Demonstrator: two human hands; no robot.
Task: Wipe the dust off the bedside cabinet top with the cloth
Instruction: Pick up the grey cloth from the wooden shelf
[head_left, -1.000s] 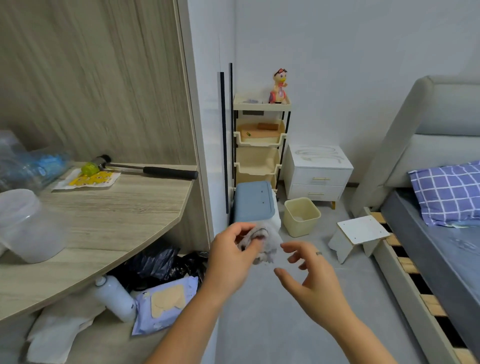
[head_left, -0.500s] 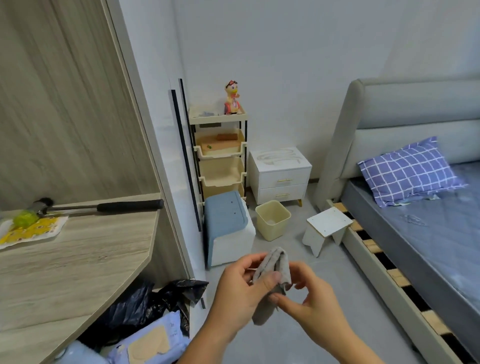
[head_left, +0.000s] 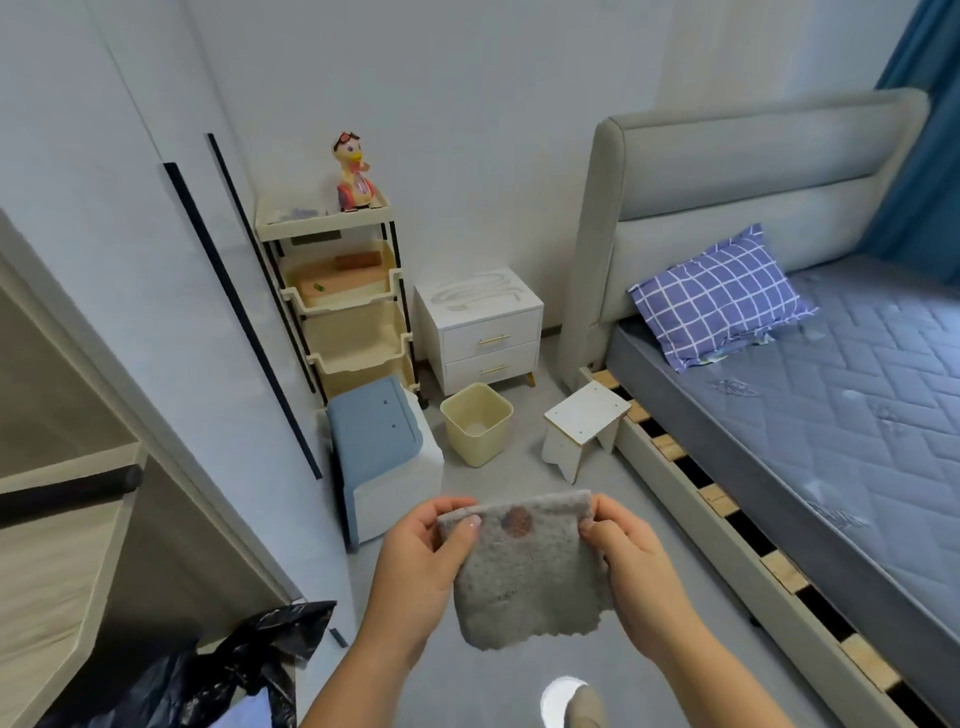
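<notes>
A grey cloth (head_left: 530, 571) with a brown stain near its top hangs spread flat in front of me. My left hand (head_left: 421, 561) pinches its upper left corner and my right hand (head_left: 631, 556) pinches its upper right corner. The white bedside cabinet (head_left: 483, 332) with two drawers stands across the room against the wall, between a shelf cart and the bed. Pale dust streaks mark its top. Both hands are well short of it.
A cream bin (head_left: 475, 423), a blue-topped stool (head_left: 382, 452) and a small white stool (head_left: 582, 423) stand on the floor before the cabinet. A tiered shelf cart (head_left: 337, 296) with a duck toy is left of it. The bed (head_left: 831, 415) fills the right; a desk (head_left: 57, 545) and black bags are at left.
The view has swung right, away from the desk and toward the bed. The cloth, bunched in my left hand before, is now unfolded and held by both hands.
</notes>
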